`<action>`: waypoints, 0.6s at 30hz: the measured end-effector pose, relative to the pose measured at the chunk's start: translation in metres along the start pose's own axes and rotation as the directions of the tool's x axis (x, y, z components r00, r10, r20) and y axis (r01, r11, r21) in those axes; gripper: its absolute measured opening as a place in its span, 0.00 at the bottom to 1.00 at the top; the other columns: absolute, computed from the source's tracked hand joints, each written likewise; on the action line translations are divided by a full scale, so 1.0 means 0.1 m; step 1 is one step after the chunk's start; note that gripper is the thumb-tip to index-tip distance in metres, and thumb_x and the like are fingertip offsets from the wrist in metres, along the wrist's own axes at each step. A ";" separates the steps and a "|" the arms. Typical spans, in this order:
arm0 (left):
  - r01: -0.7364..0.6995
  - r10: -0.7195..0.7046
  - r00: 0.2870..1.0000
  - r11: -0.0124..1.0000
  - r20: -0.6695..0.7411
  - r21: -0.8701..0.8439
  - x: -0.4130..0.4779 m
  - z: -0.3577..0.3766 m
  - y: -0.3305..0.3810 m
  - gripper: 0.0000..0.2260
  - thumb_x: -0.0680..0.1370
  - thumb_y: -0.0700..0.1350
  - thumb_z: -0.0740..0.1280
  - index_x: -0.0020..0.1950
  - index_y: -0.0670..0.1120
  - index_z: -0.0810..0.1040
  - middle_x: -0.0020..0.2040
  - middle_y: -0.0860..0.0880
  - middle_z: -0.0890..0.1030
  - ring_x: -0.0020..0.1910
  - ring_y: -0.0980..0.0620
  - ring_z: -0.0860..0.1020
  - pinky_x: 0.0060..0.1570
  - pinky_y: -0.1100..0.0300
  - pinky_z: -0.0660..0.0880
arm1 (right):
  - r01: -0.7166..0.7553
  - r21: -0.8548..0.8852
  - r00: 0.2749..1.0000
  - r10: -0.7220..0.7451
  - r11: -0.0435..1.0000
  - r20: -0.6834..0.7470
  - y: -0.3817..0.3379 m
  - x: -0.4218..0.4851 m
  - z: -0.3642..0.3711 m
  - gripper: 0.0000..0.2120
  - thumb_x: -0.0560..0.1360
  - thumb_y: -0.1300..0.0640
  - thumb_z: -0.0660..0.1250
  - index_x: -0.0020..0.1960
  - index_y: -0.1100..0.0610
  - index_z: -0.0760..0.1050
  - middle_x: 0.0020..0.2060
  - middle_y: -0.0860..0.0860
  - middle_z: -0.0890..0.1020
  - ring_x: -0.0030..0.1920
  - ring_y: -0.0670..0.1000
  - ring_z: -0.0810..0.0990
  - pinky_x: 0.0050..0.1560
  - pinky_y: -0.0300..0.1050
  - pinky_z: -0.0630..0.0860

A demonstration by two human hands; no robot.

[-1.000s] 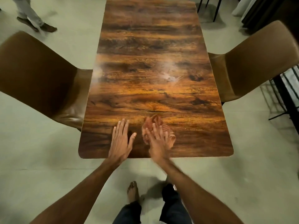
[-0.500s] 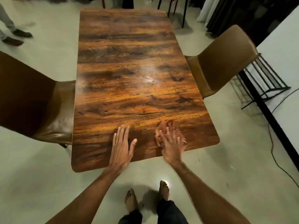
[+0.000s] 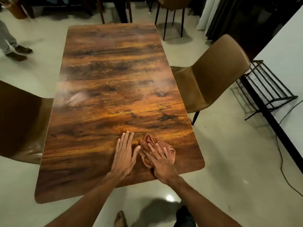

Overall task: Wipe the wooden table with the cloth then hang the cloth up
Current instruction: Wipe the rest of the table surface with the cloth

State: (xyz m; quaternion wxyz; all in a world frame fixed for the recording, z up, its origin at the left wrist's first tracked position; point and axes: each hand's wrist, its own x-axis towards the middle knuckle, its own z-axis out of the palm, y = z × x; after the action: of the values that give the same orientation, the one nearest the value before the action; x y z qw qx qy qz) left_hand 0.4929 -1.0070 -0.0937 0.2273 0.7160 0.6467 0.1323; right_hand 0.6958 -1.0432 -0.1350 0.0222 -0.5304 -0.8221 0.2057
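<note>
Right hand (image 3: 161,164) lies palm-down, fingers (image 3: 153,149) spread wide and flat, pressing the crumpled red checked cloth (image 3: 151,143) onto the wooden table (image 3: 113,89) near its 5 o'clock corner. Left hand (image 3: 123,155) rests flat on bare wood at the cloth's 9 o'clock, fingers extended and close together, thumb splayed toward the cloth, holding nothing. Compared with half a second ago, both hands sit closer together, thumb nearly touching the cloth.
</note>
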 end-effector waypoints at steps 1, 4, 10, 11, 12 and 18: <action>0.020 -0.020 1.000 1.000 -0.003 0.005 0.06 0.05 0.10 0.30 0.84 0.59 0.50 0.82 0.48 0.50 0.83 0.48 0.48 0.82 0.53 0.42 0.81 0.51 0.42 | 0.061 -0.007 0.998 -0.061 0.998 -0.006 0.20 0.03 -0.07 0.40 0.78 0.56 0.63 0.82 0.40 0.46 0.83 0.44 0.42 0.82 0.51 0.39 0.80 0.61 0.39; 0.081 -0.081 0.995 0.997 -0.062 -0.005 0.25 0.27 0.47 0.29 0.84 0.58 0.52 0.82 0.48 0.52 0.83 0.48 0.50 0.82 0.53 0.44 0.81 0.49 0.44 | -0.061 -0.058 0.998 0.060 0.996 -0.027 1.22 0.06 -0.51 0.39 0.79 0.56 0.62 0.82 0.40 0.45 0.82 0.45 0.40 0.83 0.53 0.41 0.80 0.62 0.42; 0.163 -0.168 0.978 0.985 -0.122 -0.049 0.61 0.61 1.04 0.32 0.81 0.64 0.47 0.82 0.49 0.53 0.83 0.48 0.51 0.82 0.53 0.45 0.81 0.50 0.44 | 0.355 0.037 0.920 -0.356 0.934 0.165 1.56 -0.18 -0.61 0.42 0.75 0.60 0.65 0.81 0.38 0.51 0.83 0.46 0.47 0.81 0.53 0.36 0.77 0.63 0.34; 0.179 -0.184 0.974 0.983 -0.132 -0.051 0.66 0.65 1.08 0.32 0.81 0.64 0.47 0.82 0.49 0.53 0.83 0.48 0.51 0.82 0.54 0.45 0.81 0.50 0.43 | 0.439 0.054 0.877 -0.441 0.897 0.192 1.61 -0.17 -0.58 0.41 0.75 0.59 0.66 0.81 0.37 0.52 0.83 0.46 0.49 0.81 0.53 0.37 0.75 0.61 0.31; 0.202 -0.209 0.966 0.978 -0.152 -0.056 0.73 0.68 1.12 0.32 0.82 0.64 0.47 0.82 0.50 0.52 0.83 0.48 0.51 0.82 0.54 0.45 0.81 0.51 0.43 | 0.477 0.059 0.855 -0.479 0.877 0.199 1.70 -0.06 -0.62 0.40 0.76 0.58 0.66 0.81 0.37 0.53 0.83 0.46 0.51 0.81 0.52 0.38 0.74 0.60 0.30; 0.308 -0.316 0.919 0.949 -0.235 -0.069 1.03 0.71 1.13 0.31 0.82 0.62 0.50 0.82 0.50 0.53 0.83 0.49 0.51 0.82 0.52 0.46 0.80 0.52 0.43 | 0.251 -0.028 0.958 -0.244 0.968 0.148 1.89 1.35 -1.18 0.36 0.79 0.58 0.62 0.82 0.42 0.51 0.83 0.48 0.46 0.82 0.55 0.40 0.80 0.60 0.39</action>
State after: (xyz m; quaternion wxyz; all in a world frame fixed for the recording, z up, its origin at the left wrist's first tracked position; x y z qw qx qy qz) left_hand 0.6383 -0.9234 -0.1093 0.1752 0.5787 0.7733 0.1910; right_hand 0.8301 -0.8204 -0.1205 -0.0237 -0.4076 -0.8861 0.2195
